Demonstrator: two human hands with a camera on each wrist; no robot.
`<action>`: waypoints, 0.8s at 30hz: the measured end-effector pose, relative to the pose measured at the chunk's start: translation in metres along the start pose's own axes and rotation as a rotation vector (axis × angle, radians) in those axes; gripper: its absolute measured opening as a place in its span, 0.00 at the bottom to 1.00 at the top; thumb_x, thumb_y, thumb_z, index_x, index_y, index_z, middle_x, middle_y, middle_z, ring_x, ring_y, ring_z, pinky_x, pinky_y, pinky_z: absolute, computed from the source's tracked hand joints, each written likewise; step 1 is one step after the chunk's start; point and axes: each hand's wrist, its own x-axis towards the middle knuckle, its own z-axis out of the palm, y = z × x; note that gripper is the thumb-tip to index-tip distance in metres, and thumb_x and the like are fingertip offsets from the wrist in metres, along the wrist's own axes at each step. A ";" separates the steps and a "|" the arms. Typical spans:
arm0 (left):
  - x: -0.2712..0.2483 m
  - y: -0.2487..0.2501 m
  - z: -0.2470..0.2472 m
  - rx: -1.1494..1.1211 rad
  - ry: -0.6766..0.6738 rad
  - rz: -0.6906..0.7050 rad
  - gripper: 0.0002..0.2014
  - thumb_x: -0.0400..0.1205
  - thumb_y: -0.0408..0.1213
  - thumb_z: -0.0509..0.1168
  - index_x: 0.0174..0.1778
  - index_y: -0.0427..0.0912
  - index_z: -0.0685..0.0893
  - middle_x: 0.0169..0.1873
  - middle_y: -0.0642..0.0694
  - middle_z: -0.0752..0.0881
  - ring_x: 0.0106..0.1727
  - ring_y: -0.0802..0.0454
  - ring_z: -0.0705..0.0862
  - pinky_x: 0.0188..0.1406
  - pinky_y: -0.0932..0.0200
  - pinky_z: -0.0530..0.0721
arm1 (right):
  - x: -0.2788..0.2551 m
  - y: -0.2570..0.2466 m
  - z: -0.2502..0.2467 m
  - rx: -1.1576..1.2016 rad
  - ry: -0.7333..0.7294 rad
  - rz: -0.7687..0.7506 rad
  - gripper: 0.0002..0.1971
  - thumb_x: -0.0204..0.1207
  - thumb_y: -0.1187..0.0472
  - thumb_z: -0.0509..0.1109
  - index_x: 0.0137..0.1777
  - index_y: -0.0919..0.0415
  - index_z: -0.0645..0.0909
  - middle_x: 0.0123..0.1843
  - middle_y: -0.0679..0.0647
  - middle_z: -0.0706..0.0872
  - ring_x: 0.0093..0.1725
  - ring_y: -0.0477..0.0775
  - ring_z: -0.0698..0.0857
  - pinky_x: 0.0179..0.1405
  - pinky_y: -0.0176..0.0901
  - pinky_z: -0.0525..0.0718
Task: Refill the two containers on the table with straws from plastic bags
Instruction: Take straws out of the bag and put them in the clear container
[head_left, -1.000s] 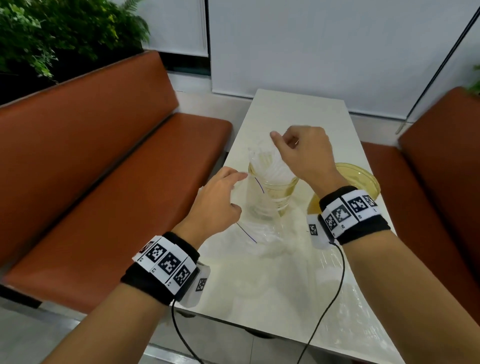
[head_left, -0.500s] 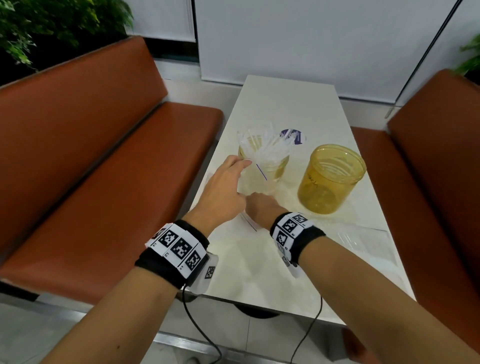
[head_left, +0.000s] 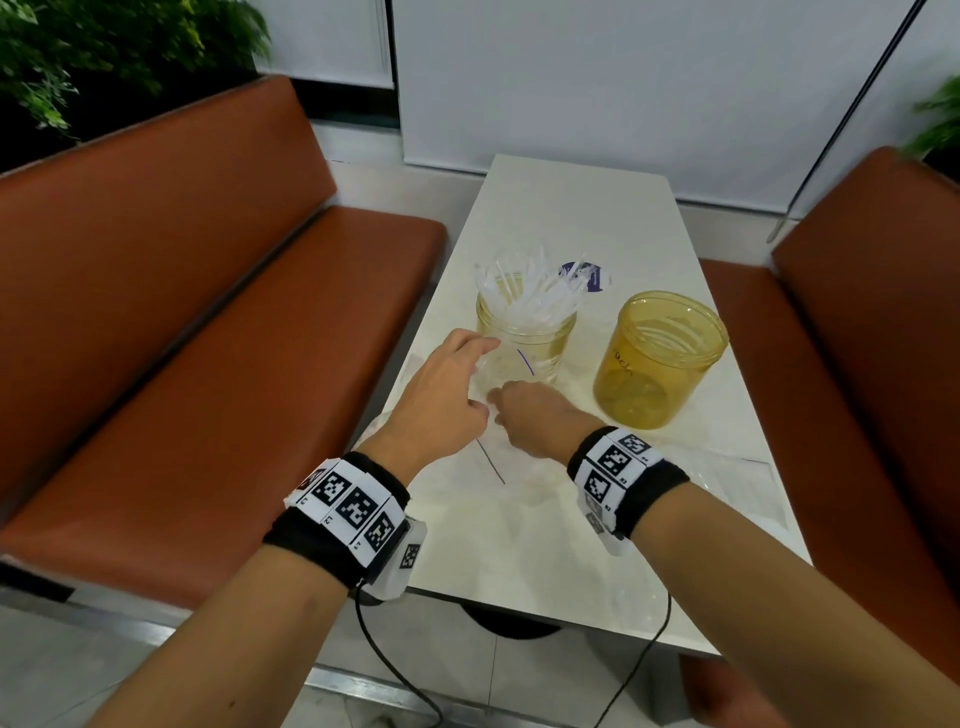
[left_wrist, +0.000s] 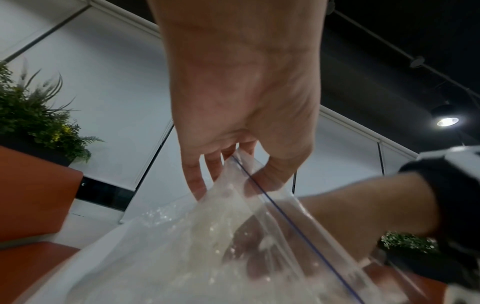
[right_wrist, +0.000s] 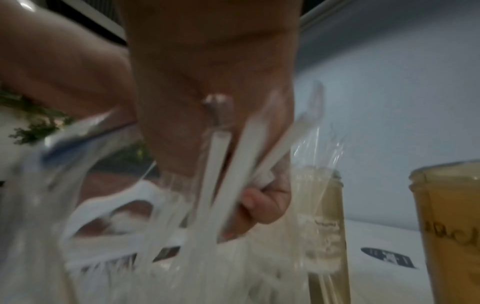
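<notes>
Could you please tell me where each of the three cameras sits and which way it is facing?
Head: looks down the pale table; both forearms, straw-filled clear jar, empty amber jar.
Left wrist: looks up along the left hand pinching the clear zip bag.
Right wrist: looks along the right hand gripping white wrapped straws.
Shared: bag and both jars appear in the head and right-wrist views.

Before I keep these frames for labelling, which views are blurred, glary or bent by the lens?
Head view: sharp; bench edges bow from the wide lens, and glare hides the clear plastic zip bag on the glossy white table. Left wrist view: left hand fairly crisp, bag sparkling with highlights, a ceiling lamp flaring. Right wrist view: dim and motion-smeared; right hand grips streaked white wrapped straws.
</notes>
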 end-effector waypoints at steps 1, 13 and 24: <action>0.000 -0.002 0.001 0.018 -0.007 -0.005 0.36 0.73 0.24 0.70 0.80 0.45 0.73 0.71 0.55 0.72 0.65 0.54 0.79 0.59 0.60 0.79 | -0.001 0.004 -0.004 -0.018 -0.003 -0.002 0.15 0.89 0.59 0.58 0.71 0.63 0.75 0.62 0.61 0.81 0.57 0.63 0.84 0.47 0.49 0.79; 0.005 0.000 0.040 0.141 0.181 -0.120 0.34 0.66 0.64 0.79 0.64 0.53 0.79 0.60 0.59 0.77 0.61 0.57 0.74 0.62 0.52 0.69 | -0.052 0.001 -0.101 -0.064 0.023 -0.070 0.17 0.87 0.60 0.64 0.74 0.59 0.78 0.55 0.55 0.82 0.47 0.56 0.83 0.38 0.41 0.75; 0.020 -0.001 0.040 0.062 0.319 -0.127 0.10 0.87 0.47 0.65 0.44 0.48 0.73 0.41 0.52 0.78 0.47 0.44 0.78 0.52 0.46 0.74 | -0.063 0.003 -0.147 -0.108 0.692 0.051 0.36 0.82 0.28 0.49 0.32 0.55 0.83 0.32 0.52 0.82 0.34 0.56 0.83 0.32 0.43 0.73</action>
